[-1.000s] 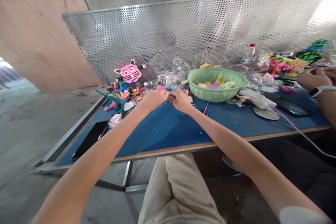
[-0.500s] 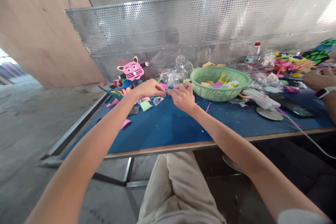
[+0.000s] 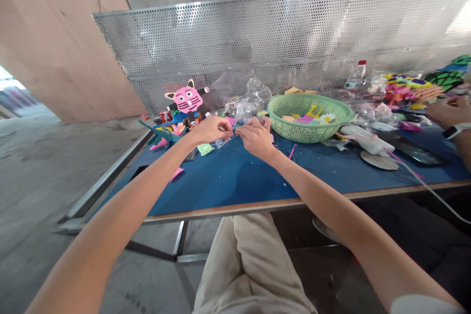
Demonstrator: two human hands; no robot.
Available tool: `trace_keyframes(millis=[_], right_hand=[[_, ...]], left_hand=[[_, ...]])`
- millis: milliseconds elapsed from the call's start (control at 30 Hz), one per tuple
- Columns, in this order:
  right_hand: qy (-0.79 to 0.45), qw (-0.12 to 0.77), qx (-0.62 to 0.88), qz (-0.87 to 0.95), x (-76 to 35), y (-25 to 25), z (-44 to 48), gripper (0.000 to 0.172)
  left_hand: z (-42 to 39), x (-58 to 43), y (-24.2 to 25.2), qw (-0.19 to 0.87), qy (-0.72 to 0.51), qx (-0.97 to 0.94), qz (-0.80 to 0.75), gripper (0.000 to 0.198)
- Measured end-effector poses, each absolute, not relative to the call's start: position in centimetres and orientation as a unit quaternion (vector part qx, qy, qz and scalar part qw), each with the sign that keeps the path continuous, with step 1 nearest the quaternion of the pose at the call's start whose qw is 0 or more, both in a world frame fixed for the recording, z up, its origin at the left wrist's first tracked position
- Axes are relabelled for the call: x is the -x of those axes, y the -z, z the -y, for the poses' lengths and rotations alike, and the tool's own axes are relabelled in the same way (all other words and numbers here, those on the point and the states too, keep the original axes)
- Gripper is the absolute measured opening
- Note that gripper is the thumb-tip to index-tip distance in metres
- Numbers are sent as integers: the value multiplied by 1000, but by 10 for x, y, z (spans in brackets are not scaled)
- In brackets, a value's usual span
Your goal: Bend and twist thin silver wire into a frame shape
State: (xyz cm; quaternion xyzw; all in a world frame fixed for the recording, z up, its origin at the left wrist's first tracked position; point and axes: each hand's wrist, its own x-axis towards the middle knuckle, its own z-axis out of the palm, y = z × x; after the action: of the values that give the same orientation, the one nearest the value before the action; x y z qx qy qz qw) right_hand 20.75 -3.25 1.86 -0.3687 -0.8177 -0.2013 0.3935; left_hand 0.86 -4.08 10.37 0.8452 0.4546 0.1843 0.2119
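Observation:
My left hand (image 3: 213, 130) and my right hand (image 3: 255, 137) meet fingertip to fingertip just above the blue tabletop (image 3: 221, 184). The fingers of both are pinched together around something too small to make out. Beyond my left wrist a pink cat-face figure (image 3: 188, 101) with black whiskers leans by the metal screen. Below that wrist lie a light green packet (image 3: 205, 149) and a pink piece (image 3: 177, 173). A green plastic basket (image 3: 305, 133) holding coloured pieces and a daisy (image 3: 326, 118) stands just right of my right hand.
A perforated metal screen (image 3: 206, 44) runs along the back. Crumpled clear plastic (image 3: 245, 103) lies before it. To the right are a bottle (image 3: 355, 76), a white device with a cable (image 3: 362, 140), a phone (image 3: 415, 149) and another person's hand (image 3: 447, 110).
My left fingers have shifted slightly and bent more at the tips, showing a small gap behind the pinch. My right hand stays nearly where it was.

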Motion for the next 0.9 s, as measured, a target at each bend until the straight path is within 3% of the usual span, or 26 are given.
trace_keyframes(millis=[200, 367, 467, 567, 700, 800, 900], right_hand=[[113, 406, 416, 805, -205, -23, 37, 33], [77, 410, 447, 791, -204, -19, 31, 32], [78, 408, 441, 796, -206, -17, 30, 33], [123, 404, 412, 807, -207, -18, 31, 32], [174, 401, 384, 814, -209, -22, 32, 32], [189, 390, 373, 820, -210, -23, 33, 34], [196, 381, 365, 827, -210, -22, 33, 36]], left_hand=[[49, -17, -99, -35, -184, -897, -400, 17], [48, -22, -90, -187, -98, -898, -387, 32], [44, -20, -89, -141, -113, -897, -403, 30], [38, -13, -95, 28, -138, -895, -422, 28], [34, -1, -108, 230, -87, -881, -405, 40], [34, 5, -112, 256, -77, -877, -399, 45], [32, 8, -110, 216, -89, -881, -412, 48]])
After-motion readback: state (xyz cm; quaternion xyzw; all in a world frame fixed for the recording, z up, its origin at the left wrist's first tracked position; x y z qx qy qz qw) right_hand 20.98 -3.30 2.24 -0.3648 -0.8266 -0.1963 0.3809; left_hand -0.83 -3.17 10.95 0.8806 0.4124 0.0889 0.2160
